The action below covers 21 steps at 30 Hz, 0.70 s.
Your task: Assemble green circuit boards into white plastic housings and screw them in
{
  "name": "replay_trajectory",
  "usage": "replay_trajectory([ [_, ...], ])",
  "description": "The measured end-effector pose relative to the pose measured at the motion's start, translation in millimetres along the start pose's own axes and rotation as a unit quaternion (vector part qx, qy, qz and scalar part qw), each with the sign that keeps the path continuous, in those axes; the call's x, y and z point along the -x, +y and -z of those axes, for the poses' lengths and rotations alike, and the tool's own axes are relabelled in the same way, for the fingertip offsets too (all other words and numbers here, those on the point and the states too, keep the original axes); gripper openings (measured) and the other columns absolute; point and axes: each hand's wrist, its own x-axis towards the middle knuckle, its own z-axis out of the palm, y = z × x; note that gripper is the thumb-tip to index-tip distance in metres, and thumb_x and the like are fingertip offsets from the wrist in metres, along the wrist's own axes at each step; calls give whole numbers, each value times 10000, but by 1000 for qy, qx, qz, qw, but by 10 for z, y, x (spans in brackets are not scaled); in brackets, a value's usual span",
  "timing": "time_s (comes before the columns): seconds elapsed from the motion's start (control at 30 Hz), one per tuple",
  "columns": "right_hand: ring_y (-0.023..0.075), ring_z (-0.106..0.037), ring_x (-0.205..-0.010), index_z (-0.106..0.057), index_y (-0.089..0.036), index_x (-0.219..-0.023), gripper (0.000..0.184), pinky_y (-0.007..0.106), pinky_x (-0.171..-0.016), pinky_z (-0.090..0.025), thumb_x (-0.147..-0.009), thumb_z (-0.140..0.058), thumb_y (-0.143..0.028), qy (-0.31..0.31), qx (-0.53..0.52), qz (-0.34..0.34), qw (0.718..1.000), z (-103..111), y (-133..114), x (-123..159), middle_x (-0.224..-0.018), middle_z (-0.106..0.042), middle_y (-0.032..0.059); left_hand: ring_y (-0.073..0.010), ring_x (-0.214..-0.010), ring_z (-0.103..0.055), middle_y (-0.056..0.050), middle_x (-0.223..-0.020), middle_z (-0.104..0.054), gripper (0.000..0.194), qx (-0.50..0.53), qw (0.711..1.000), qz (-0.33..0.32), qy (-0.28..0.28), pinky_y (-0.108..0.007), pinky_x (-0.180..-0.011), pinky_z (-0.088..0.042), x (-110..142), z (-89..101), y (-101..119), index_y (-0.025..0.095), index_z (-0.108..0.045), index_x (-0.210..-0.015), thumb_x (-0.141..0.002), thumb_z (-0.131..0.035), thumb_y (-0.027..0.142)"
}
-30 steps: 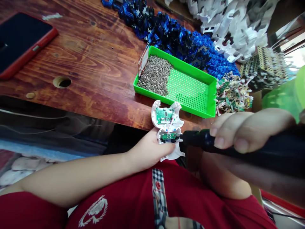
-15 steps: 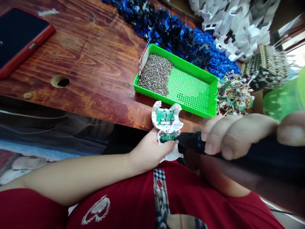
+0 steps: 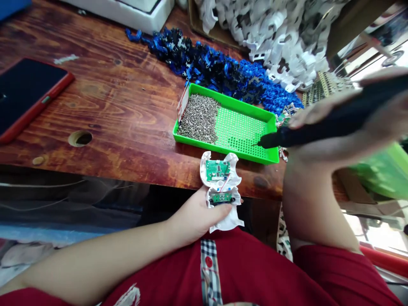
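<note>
Two hands grasping: left (image 3: 199,214) white plastic shell (image 3: 220,191), right (image 3: 344,114), blurred, seemingly black screwdriver (image 3: 318,127) over perforated green tray (image 3: 223,146).

Bright daylight glares at the right edge; the right hand (image 3: 344,114) is motion-blurred, edges distorted.

You sit at a dark-stained wooden bench (image 3: 127,106) with a round hole (image 3: 80,138) through its top, while bright daylight glares in at your far right.
</note>
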Motion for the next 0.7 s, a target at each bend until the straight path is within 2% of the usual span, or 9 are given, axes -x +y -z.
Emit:
replay_trajectory([
  [0.07,87,-503,-373,-536,-204,-788,281,229,-300,-375,-772,-563,-483,15,33,82,996,-81,189,-74,-505,-481,-71,-136,-754,-620,-22,-842,-694,373,34,999,11,-8,-224,-698,-472,-4,13,-17,135,-608,-1034,-680,-711,189],
  [0.13,87,-489,-351,-546,-167,-786,278,215,-278,-322,-774,-582,-442,6,55,116,992,-122,320,-115,-486,-479,-64,-130,-755,-621,-27,-871,-698,390,53,998,12,-19,-217,-690,-473,-16,29,-32,140,-611,-1028,-662,-734,188],
  [0.3,68,-486,-343,-531,-164,-784,259,183,-296,-340,-802,-552,-421,-36,53,99,993,-128,427,-142,-471,-454,-83,-135,-797,-626,-37,-949,-697,437,64,997,8,-33,-225,-716,-475,-40,69,-69,161,-599,-1079,-667,-745,184],
  [0.43,71,-476,-344,-506,-181,-774,296,199,-283,-352,-758,-590,-464,-25,64,87,994,-142,451,-130,-482,-455,-92,-137,-795,-625,-38,-952,-693,437,53,998,3,-34,-231,-723,-473,-50,78,-80,158,-599,-1079,-668,-745,193],
  [0.7,61,-481,-349,-539,-181,-803,233,181,-309,-350,-822,-513,-412,-47,63,87,993,-100,488,-126,-466,-474,-91,-143,-797,-626,-32,-905,-697,460,36,999,1,-27,-239,-732,-469,-63,56,-76,158,-575,-1114,-682,-727,202],
])
